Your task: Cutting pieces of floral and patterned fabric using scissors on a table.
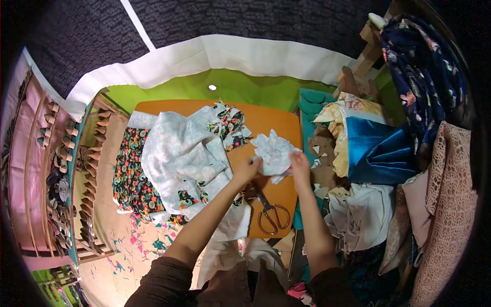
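Note:
Between my two hands is a pale, whitish piece of fabric (273, 152) with a jagged, notched edge, held over an orange table (266, 115). My left hand (248, 170) pinches its left side, and my right hand (299, 165) is closed on its right side. Just below them a pair of scissors (272, 215) lies on the table, its looped handles toward me and its blades partly hidden by my left hand. Left of my hands spreads a large heap of printed fabric (181, 153), pale side up, with black floral showing. Small floral cut pieces (231, 125) are piled at its far right.
Folded cloths, including a shiny blue one (376, 153) and a grey-white one (360, 215), stack along the right. A lace cloth (445, 215) hangs at the far right. Wooden racks with rows of shoe lasts (91, 174) stand left. Colourful scraps (138, 240) litter the wooden floor.

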Available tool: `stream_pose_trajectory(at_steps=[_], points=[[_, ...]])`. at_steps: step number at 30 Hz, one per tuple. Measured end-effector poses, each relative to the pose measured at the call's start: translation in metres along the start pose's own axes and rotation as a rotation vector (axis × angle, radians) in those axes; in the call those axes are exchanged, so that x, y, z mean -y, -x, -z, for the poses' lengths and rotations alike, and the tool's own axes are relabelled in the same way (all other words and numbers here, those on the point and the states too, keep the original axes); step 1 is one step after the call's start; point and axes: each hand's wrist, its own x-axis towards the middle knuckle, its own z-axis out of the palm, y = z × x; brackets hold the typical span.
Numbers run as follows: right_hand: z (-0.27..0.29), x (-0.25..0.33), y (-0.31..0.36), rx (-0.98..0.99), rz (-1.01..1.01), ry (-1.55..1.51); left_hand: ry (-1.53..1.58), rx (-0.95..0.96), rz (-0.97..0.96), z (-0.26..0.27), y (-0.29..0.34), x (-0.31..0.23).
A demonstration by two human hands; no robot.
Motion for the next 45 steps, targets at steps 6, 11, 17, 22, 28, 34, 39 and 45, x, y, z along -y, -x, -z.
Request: stream_pose_trajectory(at_steps=[6, 11, 17, 22, 28, 34, 39, 45], points=[[0.011, -0.03, -0.026, -0.196, 0.377, 0.216, -0.195, -0.398, -0.323, -0.028, 0.016, 0.003], [-0.034, -0.026, 0.043, -0.093, 0.65, 0.555, -0.281, -0.265, -0.406, 0.01, 0.078, 0.011], [-0.089, -0.024, 0.1, 0.096, 0.824, 0.619, -0.511, -0.458, -0.472, 0.059, 0.114, 0.03], [-0.121, -0.031, 0.11, 0.36, 0.759, 0.526, -0.507, -0.532, -0.359, 0.095, 0.125, 0.042], [-0.145, -0.026, 0.105, 0.32, 0.766, 0.648, -0.46, -0.53, -0.311, 0.13, 0.136, 0.044], [-0.172, -0.013, 0.121, 0.225, 0.795, 0.923, -0.457, -0.457, -0.299, 0.165, 0.129, 0.053], [-0.19, -0.016, 0.119, 0.05, 0.881, 1.08, -0.479, -0.392, -0.337, 0.185, 0.113, 0.07], [-0.196, -0.011, 0.105, 0.095, 0.779, 0.964, -0.484, -0.271, -0.28, 0.203, 0.101, 0.071]])
